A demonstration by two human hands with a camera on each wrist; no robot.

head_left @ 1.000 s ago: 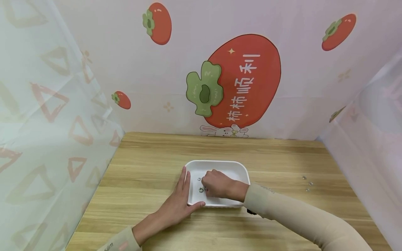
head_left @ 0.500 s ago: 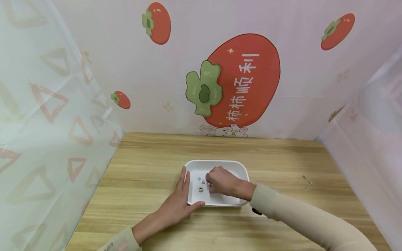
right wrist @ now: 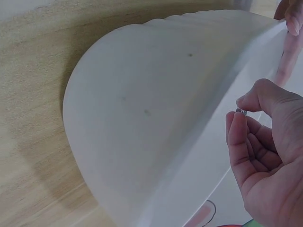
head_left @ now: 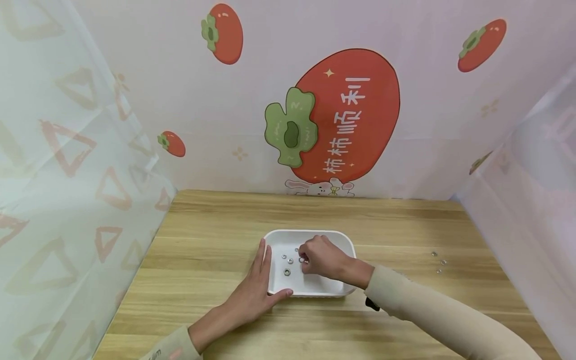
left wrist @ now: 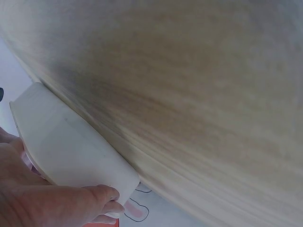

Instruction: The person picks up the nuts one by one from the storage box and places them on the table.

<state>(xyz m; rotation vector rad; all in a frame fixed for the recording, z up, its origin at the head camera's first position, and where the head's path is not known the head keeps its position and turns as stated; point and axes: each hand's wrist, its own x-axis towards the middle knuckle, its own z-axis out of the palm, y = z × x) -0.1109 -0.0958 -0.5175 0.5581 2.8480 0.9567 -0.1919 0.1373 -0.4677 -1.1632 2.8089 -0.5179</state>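
Note:
A white tray (head_left: 333, 287) sits on the wooden table, with several small metal nuts inside it. The largest nut (head_left: 287, 272) lies toward the front, and smaller ones, such as this nut (head_left: 290, 261), lie behind it. My left hand (head_left: 249, 295) rests at the tray's front left corner, fingers straight along the left side and thumb on the front rim. Over the tray, my right hand (head_left: 323, 257) pinches a small nut (right wrist: 241, 111) between thumb and forefinger; its other fingers are curled. The left wrist view shows the tray's outer wall (left wrist: 75, 142) beside the left hand.
Three small metal pieces (head_left: 443, 262) lie on the wooden table (head_left: 396, 230) to the right of the tray. A printed cloth backdrop (head_left: 211, 100) stands behind the table, with more cloth at both sides.
My right hand has shifted right and slightly back in the tray, now pinching a nut. Nuts that it hid before now show at its left. My left hand has stayed in place.

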